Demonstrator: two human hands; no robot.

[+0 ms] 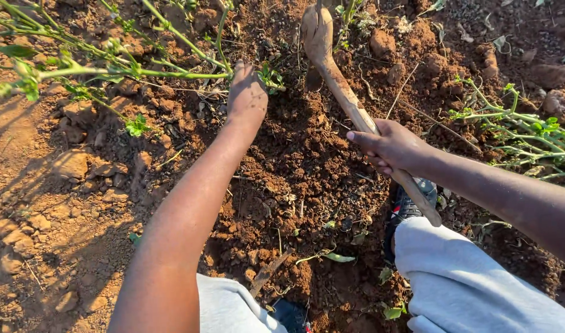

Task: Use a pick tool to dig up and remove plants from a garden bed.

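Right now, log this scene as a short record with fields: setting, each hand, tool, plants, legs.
Setting: loose red-brown soil with clods, low sunlight, long shadows.
Left hand: left hand reaches forward into the soil beside a small green seedling; whether it grips anything cannot be told.
Right hand: right hand closed around a wooden handle, thumb on top.
Tool: handle runs from beside the knee up to a soil-caked head.
Plants: leafy green stems at left, more stems at right.
Legs: grey trousers, dark shoe.
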